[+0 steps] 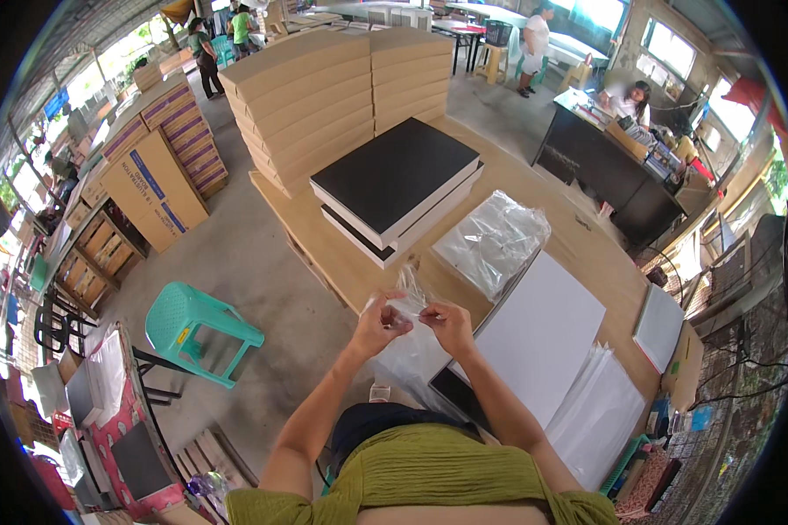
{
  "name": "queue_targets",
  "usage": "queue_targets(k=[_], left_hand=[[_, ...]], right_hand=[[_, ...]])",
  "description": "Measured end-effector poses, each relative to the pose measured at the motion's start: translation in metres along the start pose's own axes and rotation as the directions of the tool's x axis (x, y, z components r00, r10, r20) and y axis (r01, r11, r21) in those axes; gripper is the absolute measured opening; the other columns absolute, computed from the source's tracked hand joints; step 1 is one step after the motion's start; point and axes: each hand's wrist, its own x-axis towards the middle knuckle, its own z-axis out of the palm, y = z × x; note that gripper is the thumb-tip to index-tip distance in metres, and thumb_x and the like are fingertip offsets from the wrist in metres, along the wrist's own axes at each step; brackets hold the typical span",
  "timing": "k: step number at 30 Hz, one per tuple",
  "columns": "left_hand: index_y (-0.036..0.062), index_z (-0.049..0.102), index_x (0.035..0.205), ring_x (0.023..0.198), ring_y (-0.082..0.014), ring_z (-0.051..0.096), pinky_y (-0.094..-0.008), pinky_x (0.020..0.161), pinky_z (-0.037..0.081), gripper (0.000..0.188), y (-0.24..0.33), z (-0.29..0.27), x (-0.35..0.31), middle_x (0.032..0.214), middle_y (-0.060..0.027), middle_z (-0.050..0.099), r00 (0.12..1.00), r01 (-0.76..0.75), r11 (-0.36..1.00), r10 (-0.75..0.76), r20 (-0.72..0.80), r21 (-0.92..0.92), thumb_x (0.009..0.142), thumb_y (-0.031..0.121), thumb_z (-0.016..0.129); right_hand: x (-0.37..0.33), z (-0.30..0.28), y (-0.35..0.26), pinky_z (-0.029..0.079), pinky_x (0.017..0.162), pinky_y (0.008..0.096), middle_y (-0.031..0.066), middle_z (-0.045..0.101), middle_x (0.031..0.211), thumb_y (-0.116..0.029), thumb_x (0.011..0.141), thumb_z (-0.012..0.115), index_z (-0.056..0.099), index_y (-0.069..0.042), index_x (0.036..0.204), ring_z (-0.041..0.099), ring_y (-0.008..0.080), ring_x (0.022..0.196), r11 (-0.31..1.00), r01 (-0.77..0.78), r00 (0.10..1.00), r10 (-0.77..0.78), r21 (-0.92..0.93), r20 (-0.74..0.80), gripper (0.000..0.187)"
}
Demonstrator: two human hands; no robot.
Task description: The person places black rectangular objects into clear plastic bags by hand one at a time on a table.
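Close together at the near edge of the table, my left hand (381, 325) and my right hand (447, 327) both pinch a clear plastic bag (411, 357). The bag hangs down between them in front of my body. Just beyond, a stack of black-topped boards (397, 173) with white edges sits on the table. To its right lies a pile of folded clear plastic bags (494, 241). Beside my right forearm is a large white board (541, 331), with a dark edge showing under my arm. Clear plastic sheets (597, 407) lie to the right of it.
Brown cardboard boxes (311, 101) are stacked high on the far side of the wooden table (578, 210). A green plastic stool (203, 328) stands on the floor to the left. Behind a black desk (608, 162) a person sits at the far right; other people stand farther back.
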Motion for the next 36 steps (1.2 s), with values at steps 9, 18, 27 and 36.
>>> queue_targets(k=[9,18,27,36], left_hand=[[0.0078,0.066,0.087,0.064,-0.0095,0.051,-0.0273,0.059,0.042,0.04,-0.024,0.008,0.022,0.078,-0.0004,0.057,0.963,0.255,0.863,-0.184,0.197,-0.437,0.088,0.046,0.055],[0.007,0.068,0.085,0.062,-0.0098,0.05,-0.0262,0.061,0.044,0.039,0.067,0.024,0.045,0.072,-0.0011,0.062,-0.351,-0.142,0.899,-0.437,0.828,0.414,0.095,0.038,0.047],[0.0057,0.067,0.096,0.059,-0.0076,0.049,-0.0224,0.059,0.045,0.03,0.147,-0.04,0.044,0.07,0.0039,0.056,0.562,0.362,0.836,0.157,0.812,-0.412,0.089,0.033,0.058],[0.0068,0.057,0.11,0.069,-0.009,0.05,-0.0241,0.061,0.041,0.045,0.086,-0.011,0.029,0.08,0.0019,0.054,0.522,0.034,0.999,-0.01,0.853,-0.009,0.077,0.033,0.072]], right_hand=[[-0.005,-0.013,0.005,0.048,0.071,0.0293,0.0117,0.062,0.083,0.005,0.075,0.063,0.062,-0.004,0.087,0.06,0.0237,0.079,0.965,0.211,0.963,-0.232,-0.155,-0.135,0.015],[0.008,-0.027,0.002,0.046,0.084,0.0333,0.0094,0.063,0.099,-0.022,0.088,0.061,0.057,0.002,0.104,0.057,0.0182,0.098,0.948,-0.135,0.378,-0.219,0.288,0.899,0.029],[-0.023,-0.07,-0.037,0.049,0.079,0.0369,0.0134,0.064,0.101,-0.031,0.088,0.059,0.059,0.005,0.107,0.06,0.021,0.094,0.596,-0.639,0.076,-0.581,0.487,0.811,0.04],[-0.081,-0.177,-0.059,0.054,0.064,0.0417,0.0136,0.064,0.094,-0.033,0.09,0.053,0.06,0.003,0.097,0.063,0.0234,0.082,0.3,-0.459,0.87,-0.038,0.837,0.491,0.037]])
